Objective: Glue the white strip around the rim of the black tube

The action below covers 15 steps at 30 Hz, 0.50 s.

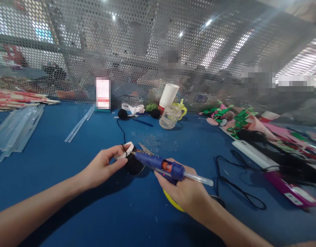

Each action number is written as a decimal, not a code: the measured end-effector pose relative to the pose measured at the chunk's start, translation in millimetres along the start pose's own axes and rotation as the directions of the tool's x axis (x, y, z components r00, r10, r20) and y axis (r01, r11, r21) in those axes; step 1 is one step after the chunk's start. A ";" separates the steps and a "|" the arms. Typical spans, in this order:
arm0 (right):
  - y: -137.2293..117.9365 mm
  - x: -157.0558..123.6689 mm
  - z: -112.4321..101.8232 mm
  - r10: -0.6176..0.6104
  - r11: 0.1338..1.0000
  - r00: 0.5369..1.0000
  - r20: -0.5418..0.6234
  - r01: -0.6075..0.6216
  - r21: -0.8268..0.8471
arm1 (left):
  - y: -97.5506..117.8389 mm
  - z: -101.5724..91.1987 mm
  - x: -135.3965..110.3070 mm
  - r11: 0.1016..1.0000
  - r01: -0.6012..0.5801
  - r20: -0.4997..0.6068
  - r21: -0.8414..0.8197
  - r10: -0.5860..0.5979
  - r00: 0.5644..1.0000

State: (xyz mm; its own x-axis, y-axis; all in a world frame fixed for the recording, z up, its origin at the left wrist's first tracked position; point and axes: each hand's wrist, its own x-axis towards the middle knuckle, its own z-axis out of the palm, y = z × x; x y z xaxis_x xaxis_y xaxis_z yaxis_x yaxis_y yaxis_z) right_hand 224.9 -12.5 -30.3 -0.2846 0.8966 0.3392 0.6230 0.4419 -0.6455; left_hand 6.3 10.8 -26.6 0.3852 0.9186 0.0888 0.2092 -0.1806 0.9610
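Pinched between the thumb and fingers of my left hand [110,163] is a white ring [129,148] with black yarn [122,132] lying across it. The yarn runs back to a small black ball [122,114]. My right hand [187,188] is wrapped round a blue hot glue gun [153,159], a clear glue stick [199,178] poking out of its rear. The gun's nozzle points left and meets the ring's edge, though actual contact is unclear. Just under the ring is a dark round object [134,165], partly hidden. A yellow loop [173,201] shows beneath my right hand.
Clear glue sticks [17,128] lie at the left. Stacked paper cups [169,94] and a clear plastic jar [170,117] stand at the back by a perforated metal panel [137,51]. A power strip [283,187], black cable [240,192] and craft flowers [240,120] occupy the right.
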 end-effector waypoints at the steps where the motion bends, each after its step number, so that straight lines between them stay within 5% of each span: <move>1: 0.2 -0.1 0.4 -0.023 1.000 0.999 -0.025 0.022 -0.009 | -0.2 0.0 0.0 1.000 -0.003 0.000 -0.003 0.003 1.000; 15: -2.4 1.8 -5.3 -0.018 0.998 1.000 0.011 0.018 -0.060 | -0.8 -2.2 0.0 0.999 -0.028 0.045 -0.024 0.029 0.999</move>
State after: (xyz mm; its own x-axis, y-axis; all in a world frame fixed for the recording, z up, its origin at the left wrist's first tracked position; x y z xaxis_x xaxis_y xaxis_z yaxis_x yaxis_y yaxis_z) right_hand 226.7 -12.1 -24.5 -0.3035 0.8889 0.3431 0.6600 0.4558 -0.5972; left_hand 4.2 11.8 -26.8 0.4313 0.8961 0.1048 0.1769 -0.1979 0.9641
